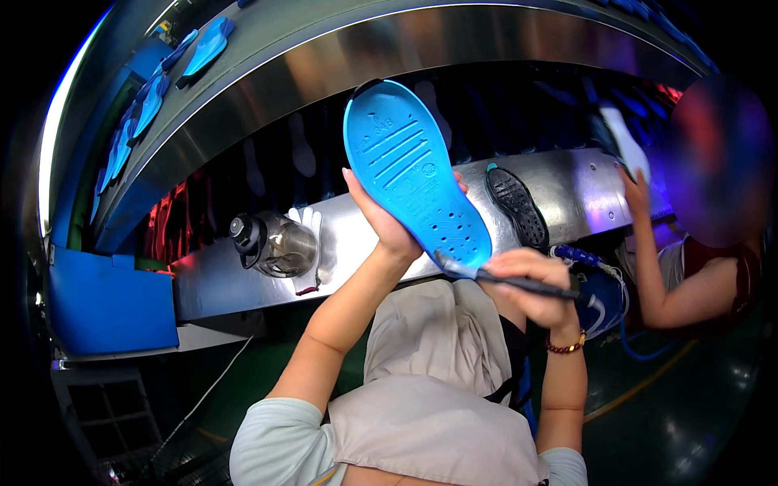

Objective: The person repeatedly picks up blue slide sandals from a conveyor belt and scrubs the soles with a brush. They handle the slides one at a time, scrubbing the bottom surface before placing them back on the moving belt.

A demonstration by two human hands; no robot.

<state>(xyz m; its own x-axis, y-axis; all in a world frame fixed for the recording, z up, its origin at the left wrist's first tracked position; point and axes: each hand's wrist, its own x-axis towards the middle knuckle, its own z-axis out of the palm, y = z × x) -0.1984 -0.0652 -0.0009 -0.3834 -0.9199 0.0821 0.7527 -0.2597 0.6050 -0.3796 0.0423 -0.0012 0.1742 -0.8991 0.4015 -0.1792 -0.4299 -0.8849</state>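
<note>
My left hand (387, 223) holds up a bright blue shoe sole (405, 166) from its left side and beneath, with fingertips showing at the right edge. Grooves cross its upper part, and small holes dot the lower end. My right hand (536, 285) is closed around the dark handle of a brush (519, 283). The brush tip is at the sole's lower end; slight blur hides whether it touches. On the metal bench (207, 279) behind, a black sole (517, 206) lies to the right of the blue one.
A clear jug with a dark lid (284, 247) stands on the bench beside a white glove (309, 282). Blue soles (209, 49) line the conveyor (300, 49) beyond. At right, a co-worker's hand (637, 190) holds a white sole (624, 138). A blue-handled tool with cables (577, 257) is near my right hand.
</note>
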